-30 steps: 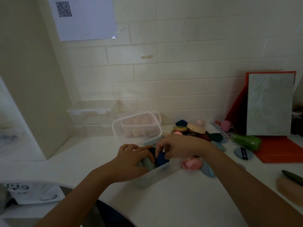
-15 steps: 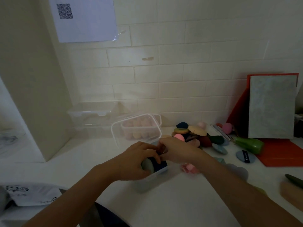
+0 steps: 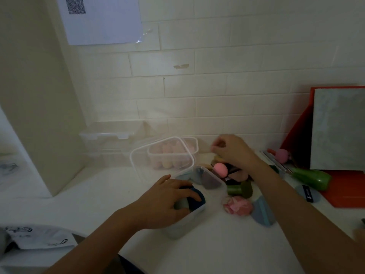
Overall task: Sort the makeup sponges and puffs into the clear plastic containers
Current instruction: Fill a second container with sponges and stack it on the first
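A clear container (image 3: 197,220) stands on the white counter in front of me. In it lie a dark blue sponge (image 3: 198,201), a pale green sponge (image 3: 182,203) and grey-blue puffs (image 3: 207,181). My left hand (image 3: 167,200) rests inside it, fingers pressing on the dark blue and pale green sponges. My right hand (image 3: 233,151) hovers, blurred, over the loose pile of sponges (image 3: 235,176) behind the container, fingers curled downward. Whether it holds anything is unclear. A pink round puff (image 3: 220,169) lies at the pile's front. A second clear container (image 3: 192,144) holds pale pink sponges.
A clear lid (image 3: 136,165) leans against the second container. Right of the near container lie a pink marbled sponge (image 3: 238,207), a blue wedge (image 3: 262,213), a green sponge (image 3: 240,189), a strapped puff (image 3: 306,194), a green bottle (image 3: 312,177) and a red board (image 3: 345,192). Empty containers (image 3: 110,135) stand at the back left.
My right hand has left the near container and moved back and right, above the loose pile. My left hand stays on the sponges in the container. The camera has moved closer.
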`<state>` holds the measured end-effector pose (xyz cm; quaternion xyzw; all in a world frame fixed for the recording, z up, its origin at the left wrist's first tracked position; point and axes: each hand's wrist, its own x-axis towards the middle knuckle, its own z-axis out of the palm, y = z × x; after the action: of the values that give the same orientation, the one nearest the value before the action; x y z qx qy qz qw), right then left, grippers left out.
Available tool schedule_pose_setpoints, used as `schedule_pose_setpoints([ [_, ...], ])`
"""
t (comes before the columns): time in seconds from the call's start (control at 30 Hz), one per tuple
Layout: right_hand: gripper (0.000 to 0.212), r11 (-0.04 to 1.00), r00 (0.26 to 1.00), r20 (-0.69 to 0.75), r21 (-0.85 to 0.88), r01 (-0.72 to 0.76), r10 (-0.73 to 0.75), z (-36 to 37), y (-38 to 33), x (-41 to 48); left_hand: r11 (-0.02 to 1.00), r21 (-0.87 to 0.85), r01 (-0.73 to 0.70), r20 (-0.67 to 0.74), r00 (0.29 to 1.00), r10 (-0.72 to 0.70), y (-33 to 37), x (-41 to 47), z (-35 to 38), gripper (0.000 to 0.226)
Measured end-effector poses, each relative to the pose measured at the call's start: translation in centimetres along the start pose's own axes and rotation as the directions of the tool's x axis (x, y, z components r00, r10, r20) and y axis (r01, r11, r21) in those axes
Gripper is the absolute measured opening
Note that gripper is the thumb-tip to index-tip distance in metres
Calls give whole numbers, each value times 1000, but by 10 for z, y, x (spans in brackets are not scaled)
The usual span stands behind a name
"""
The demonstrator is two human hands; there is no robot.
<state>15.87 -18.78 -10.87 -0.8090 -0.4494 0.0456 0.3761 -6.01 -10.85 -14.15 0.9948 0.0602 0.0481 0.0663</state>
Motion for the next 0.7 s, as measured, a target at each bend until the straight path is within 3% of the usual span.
schedule_pose_setpoints([
  [0.07,29,987,990,-69,-99,-129,123,0,16,23,1000,2,6,2,1000,-6,-1,1,1,40],
  [0.17,42,917,945,40,-258,-305,325,8,37,45,1000,-4,3,7,1000,-3,-2,1,1,41],
  [0.27,41,866,911,129,-387,-317,391,17,49,55,1000,-14,0,12,1000,0,-3,2,1,40],
  [0.4,34,845,905,108,-417,-335,411,19,54,62,1000,-9,4,9,1000,-4,-3,4,1,40],
  [0.57,34,923,956,-19,-253,-288,293,15,53,60,1000,0,3,13,1000,-3,-3,2,0,40],
  [0.7,38,999,990,-141,-49,2,-9,-11,26,44,1000,5,-6,2,1000,6,-5,2,2,41],
])
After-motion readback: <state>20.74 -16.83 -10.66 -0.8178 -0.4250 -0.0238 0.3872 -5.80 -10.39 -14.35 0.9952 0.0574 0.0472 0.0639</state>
